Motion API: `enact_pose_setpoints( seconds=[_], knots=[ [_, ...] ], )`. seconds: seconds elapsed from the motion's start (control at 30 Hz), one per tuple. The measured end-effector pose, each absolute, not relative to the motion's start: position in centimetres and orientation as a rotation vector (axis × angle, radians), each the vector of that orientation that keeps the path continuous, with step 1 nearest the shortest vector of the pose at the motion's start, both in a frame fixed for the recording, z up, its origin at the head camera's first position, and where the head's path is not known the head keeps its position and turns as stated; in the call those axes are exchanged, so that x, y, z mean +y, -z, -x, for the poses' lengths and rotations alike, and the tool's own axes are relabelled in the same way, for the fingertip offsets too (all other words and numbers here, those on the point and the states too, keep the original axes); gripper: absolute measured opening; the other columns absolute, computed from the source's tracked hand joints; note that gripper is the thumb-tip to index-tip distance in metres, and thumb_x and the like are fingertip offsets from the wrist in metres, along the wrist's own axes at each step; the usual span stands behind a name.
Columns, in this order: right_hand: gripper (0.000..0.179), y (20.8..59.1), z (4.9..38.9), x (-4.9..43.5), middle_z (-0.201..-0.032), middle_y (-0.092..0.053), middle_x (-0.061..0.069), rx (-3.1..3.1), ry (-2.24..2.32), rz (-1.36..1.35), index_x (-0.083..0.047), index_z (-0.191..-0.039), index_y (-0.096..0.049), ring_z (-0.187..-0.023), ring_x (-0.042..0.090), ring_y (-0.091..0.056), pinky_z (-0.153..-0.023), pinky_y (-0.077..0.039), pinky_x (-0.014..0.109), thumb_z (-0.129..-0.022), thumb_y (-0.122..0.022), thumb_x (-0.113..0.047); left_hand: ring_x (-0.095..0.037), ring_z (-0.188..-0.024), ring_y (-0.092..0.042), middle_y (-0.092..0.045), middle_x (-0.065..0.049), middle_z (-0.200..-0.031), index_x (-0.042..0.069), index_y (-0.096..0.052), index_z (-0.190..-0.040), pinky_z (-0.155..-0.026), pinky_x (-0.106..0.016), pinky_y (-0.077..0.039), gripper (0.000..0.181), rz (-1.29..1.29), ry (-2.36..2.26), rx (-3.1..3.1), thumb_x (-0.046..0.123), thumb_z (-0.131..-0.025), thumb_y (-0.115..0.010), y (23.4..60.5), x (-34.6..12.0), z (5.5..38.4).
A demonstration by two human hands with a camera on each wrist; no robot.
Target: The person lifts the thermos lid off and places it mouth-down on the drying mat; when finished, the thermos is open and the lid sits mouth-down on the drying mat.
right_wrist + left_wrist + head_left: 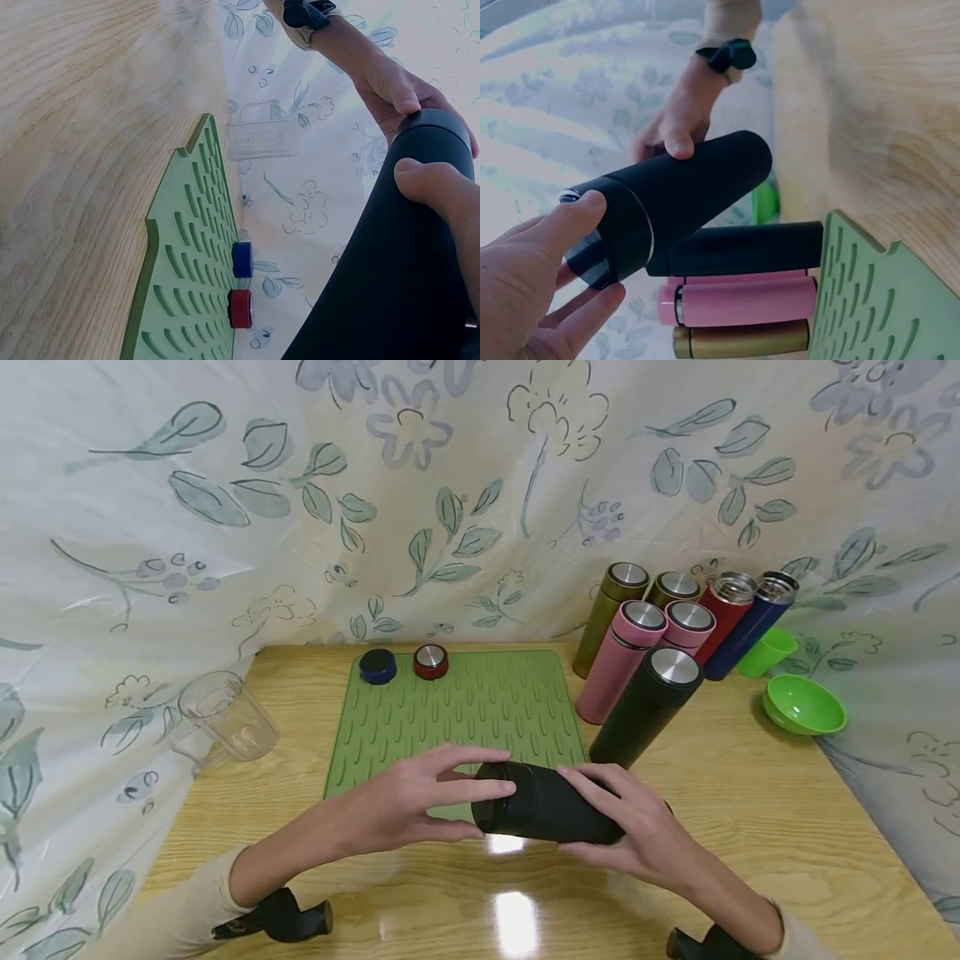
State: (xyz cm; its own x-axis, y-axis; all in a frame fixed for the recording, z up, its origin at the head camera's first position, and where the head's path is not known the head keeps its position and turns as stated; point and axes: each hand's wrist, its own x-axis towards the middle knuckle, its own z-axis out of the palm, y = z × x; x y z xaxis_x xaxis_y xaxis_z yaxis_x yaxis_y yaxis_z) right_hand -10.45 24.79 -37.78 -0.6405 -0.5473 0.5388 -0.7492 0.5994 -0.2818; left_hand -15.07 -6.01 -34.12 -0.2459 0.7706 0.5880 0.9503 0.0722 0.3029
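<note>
A black thermos bottle point(562, 810) is held in the air, tilted on its side, over the front edge of the green mat point(457, 727). My left hand point(405, 797) has its fingers and thumb around the lid end; in the left wrist view the lid point(622, 232) sits on the bottle, a thin shiny ring at its lower edge. My right hand point(637, 822) grips the bottle's body from the other end, its thumb lying along the side in the right wrist view. On the mat's far edge sit a blue lid point(377, 667) and a red lid point(431, 662).
Right of the mat stand another black thermos point(637, 714), pink ones point(617, 668), gold ones point(606, 618), and lidless red point(723, 614) and blue point(753, 622) bottles. A green cup point(767, 652) and green bowl point(804, 706) are at far right, a clear pitcher point(240, 722) at left.
</note>
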Motion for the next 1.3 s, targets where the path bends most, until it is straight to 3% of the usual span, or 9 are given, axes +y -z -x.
enact_pose_setpoints(
  seconds=[0.2, 0.4, 0.53, 0.73, 1.3],
  knots=[
    [0.072, 37.72, 10.59, 24.57, -0.125, -0.061, 0.004, -2.409, -0.695, -1.042, -0.011, -0.137, -0.056, -0.108, 0.014, -0.058, -0.080, -0.051, 0.017, -0.080, -0.075, -0.049, -0.020, -0.120, -0.059, -0.057, -0.012, -0.135, 0.013, -0.057, -0.133, -0.092, -0.024, -0.056, 0.061, 1.617, 0.926, -2.148, 0.028, -0.079, -0.081, 34.00, -5.92, 14.96],
    [0.069, 37.64, 10.78, 24.31, -0.124, -0.061, 0.005, -2.386, -0.686, -1.059, -0.009, -0.136, -0.056, -0.109, 0.015, -0.057, -0.087, -0.048, 0.017, -0.085, -0.066, -0.053, -0.022, -0.128, -0.052, -0.047, -0.012, -0.145, 0.015, -0.053, -0.138, -0.096, -0.021, -0.053, 0.064, 1.678, 0.940, -2.179, 0.025, -0.081, -0.079, 33.94, -6.15, 15.13],
    [0.068, 37.78, 10.86, 24.22, -0.124, -0.061, 0.007, -2.363, -0.686, -1.078, -0.007, -0.135, -0.057, -0.108, 0.016, -0.057, -0.085, -0.049, 0.018, -0.086, -0.065, -0.053, -0.020, -0.126, -0.053, -0.051, -0.010, -0.141, 0.016, -0.055, -0.135, -0.098, -0.025, -0.053, 0.062, 1.709, 0.907, -2.158, 0.023, -0.079, -0.081, 33.90, -6.15, 15.27],
    [0.068, 38.05, 10.97, 24.25, -0.124, -0.060, 0.007, -2.371, -0.665, -1.066, -0.008, -0.137, -0.055, -0.108, 0.017, -0.057, -0.085, -0.049, 0.021, -0.087, -0.064, -0.054, -0.021, -0.126, -0.056, -0.052, -0.011, -0.142, 0.016, -0.054, -0.137, -0.098, -0.032, -0.054, 0.066, 1.661, 0.889, -2.203, 0.032, -0.079, -0.081, 33.89, -6.02, 15.23],
    [0.069, 38.34, 10.77, 24.48, -0.124, -0.060, 0.008, -2.419, -0.693, -1.042, -0.008, -0.137, -0.056, -0.108, 0.018, -0.058, -0.081, -0.052, 0.024, -0.085, -0.067, -0.053, -0.021, -0.121, -0.060, -0.050, -0.013, -0.142, 0.015, -0.053, -0.136, -0.093, -0.024, -0.055, 0.065, 1.667, 0.955, -2.208, 0.026, -0.079, -0.081, 34.36, -5.95, 15.11]
  ],
)
